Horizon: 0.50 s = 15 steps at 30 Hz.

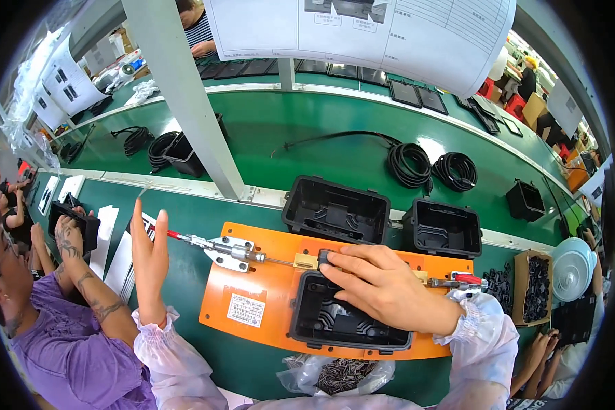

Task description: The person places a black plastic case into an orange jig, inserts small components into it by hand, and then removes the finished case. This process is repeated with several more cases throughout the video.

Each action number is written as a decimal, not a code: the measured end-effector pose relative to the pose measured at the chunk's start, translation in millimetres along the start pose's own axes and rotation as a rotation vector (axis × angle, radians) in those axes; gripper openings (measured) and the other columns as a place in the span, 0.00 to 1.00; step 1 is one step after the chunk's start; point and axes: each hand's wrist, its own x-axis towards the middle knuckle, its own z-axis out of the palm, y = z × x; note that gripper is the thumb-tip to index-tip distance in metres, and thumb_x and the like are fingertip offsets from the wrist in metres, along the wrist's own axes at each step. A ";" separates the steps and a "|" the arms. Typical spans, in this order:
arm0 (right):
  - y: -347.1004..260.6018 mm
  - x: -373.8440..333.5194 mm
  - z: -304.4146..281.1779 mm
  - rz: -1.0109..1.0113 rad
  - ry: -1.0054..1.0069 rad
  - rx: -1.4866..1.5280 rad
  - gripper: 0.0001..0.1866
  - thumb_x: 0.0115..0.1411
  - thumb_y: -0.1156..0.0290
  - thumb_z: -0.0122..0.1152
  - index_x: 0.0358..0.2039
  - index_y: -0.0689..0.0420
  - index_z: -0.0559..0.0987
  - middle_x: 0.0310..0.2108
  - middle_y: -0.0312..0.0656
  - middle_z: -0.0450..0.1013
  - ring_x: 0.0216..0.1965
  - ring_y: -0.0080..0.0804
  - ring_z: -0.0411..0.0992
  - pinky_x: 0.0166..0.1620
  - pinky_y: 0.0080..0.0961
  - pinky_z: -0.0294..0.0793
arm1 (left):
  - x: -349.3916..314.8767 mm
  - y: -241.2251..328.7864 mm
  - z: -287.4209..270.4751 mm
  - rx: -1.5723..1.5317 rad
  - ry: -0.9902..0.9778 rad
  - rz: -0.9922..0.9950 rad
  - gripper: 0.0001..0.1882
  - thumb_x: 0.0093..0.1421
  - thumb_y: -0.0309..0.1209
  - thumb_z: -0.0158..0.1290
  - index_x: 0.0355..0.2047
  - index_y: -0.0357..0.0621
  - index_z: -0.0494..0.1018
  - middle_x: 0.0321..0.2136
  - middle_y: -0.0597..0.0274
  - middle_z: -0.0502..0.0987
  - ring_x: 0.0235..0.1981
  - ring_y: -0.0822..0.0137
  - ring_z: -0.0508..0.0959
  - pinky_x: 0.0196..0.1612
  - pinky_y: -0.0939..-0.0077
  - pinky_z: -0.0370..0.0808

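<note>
My left hand (149, 263) is raised at the left end of the orange fixture board (222, 294), fingers stretched up and thumb apart. It is beside the red handle (174, 234) of a metal toggle clamp (232, 254) and holds nothing. My right hand (389, 283) lies over an open black plastic box (304, 321) set on the board, fingers extended. Its fingertips rest on a small black piece (324, 258) at the box's far rim, beside a brass block (305, 261). The right thumb is hidden. A second red-handled clamp (458, 281) sits past my right wrist.
Two black boxes (336, 212) (442, 229) stand behind the board. Coiled black cables (410, 165) lie on the green bench beyond. A bag of metal pins (345, 376) is in front; a carton of black parts (531, 290) is right. A person in purple (82, 348) works at left.
</note>
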 end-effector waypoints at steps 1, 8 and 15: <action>-0.3 0.2 4.2 0.002 -0.009 0.014 0.28 0.56 0.68 0.73 0.57 0.58 0.79 0.57 0.43 0.74 0.57 0.45 0.72 0.56 0.40 0.74 | -3.3 -15.4 3.4 -0.138 -0.049 -0.163 0.34 0.74 0.41 0.50 0.72 0.33 0.55 0.64 0.41 0.68 0.68 0.52 0.68 0.67 0.68 0.64; 3.4 1.1 2.5 0.034 -0.036 0.082 0.24 0.59 0.68 0.70 0.55 0.60 0.79 0.57 0.44 0.73 0.60 0.44 0.70 0.58 0.41 0.72 | -8.1 -21.5 23.4 -1.081 -0.016 -0.491 0.39 0.75 0.38 0.49 0.74 0.35 0.41 0.62 0.36 0.66 0.62 0.47 0.74 0.63 0.57 0.75; 4.2 3.4 0.1 0.074 -0.053 0.181 0.25 0.59 0.69 0.69 0.57 0.60 0.78 0.57 0.46 0.72 0.60 0.46 0.70 0.60 0.40 0.73 | -4.4 -27.5 23.2 -1.251 0.003 -0.549 0.32 0.75 0.34 0.49 0.69 0.29 0.49 0.61 0.34 0.67 0.61 0.44 0.75 0.61 0.57 0.77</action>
